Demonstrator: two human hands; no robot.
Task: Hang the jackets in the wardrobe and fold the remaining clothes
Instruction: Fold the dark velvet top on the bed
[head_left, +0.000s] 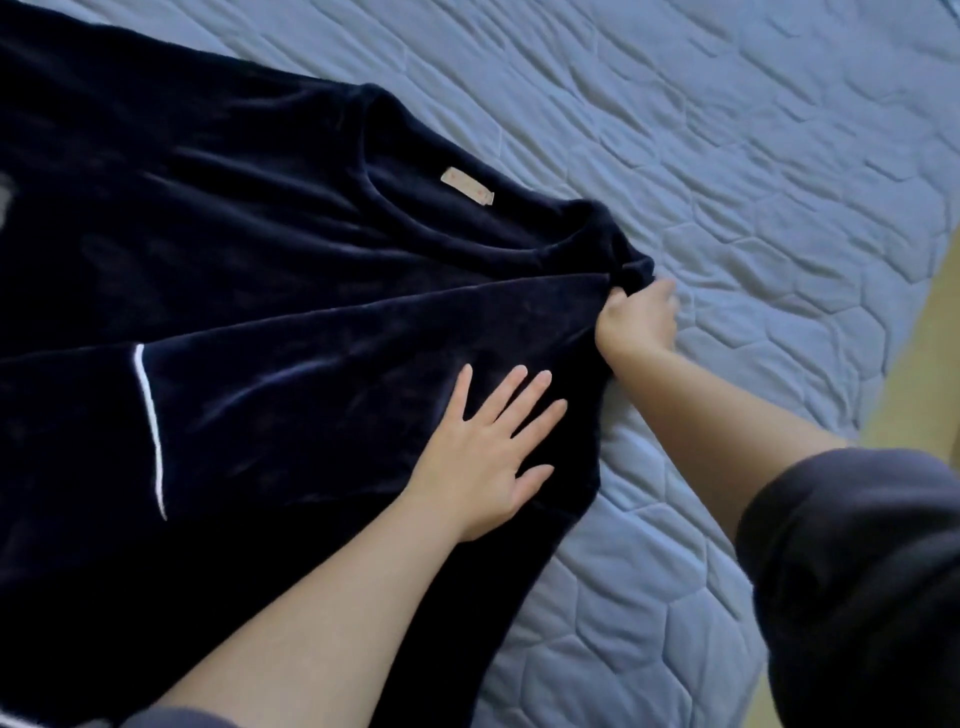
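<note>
A dark navy velvet top (218, 270) lies spread on the bed, its round neckline with a small beige label (466, 186) pointing right. One sleeve with a thin white stripe (150, 415) is folded across the body. My left hand (493, 452) lies flat on that folded sleeve, fingers straight and spread. My right hand (639, 319) grips the fabric at the shoulder, just right of the neckline.
The top rests on a light blue quilted bedcover (727, 182) that fills the right and upper parts of the view. The bed's edge and a strip of yellowish floor (924, 364) run along the far right.
</note>
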